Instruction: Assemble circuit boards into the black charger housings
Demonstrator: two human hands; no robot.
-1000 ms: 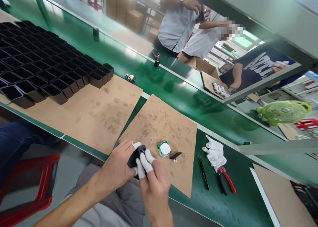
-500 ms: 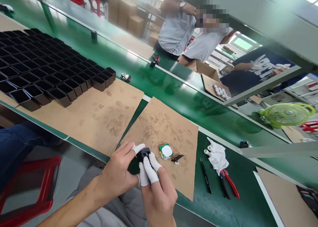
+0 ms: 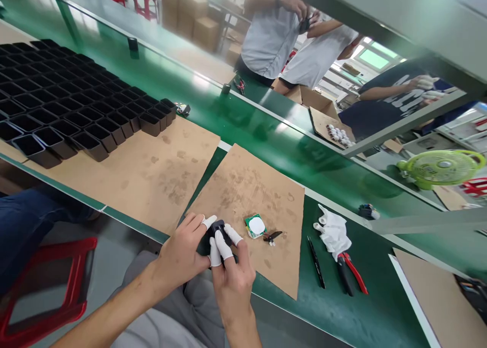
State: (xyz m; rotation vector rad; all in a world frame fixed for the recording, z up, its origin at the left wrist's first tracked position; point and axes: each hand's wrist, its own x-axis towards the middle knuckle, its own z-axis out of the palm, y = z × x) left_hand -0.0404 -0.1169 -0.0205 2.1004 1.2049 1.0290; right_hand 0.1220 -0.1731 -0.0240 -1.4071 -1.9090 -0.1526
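Both my hands meet at the near edge of a brown cardboard sheet. My left hand is wrapped round a small black housing, and my right hand pinches the same housing from the right. White finger cots cover several fingertips. Just right of the hands lies a green circuit board with a white round dome, and beside it a small dark part with red wires.
Rows of open black housings fill the left of a second cardboard sheet. A black pen, white glove and red-handled pliers lie right on the green belt. A red stool, a green fan and other people stand beyond.
Both hands stay closed on the black housing, shifting slightly while the fingers work on it. The view has swung a little; nothing on the sheet has moved.
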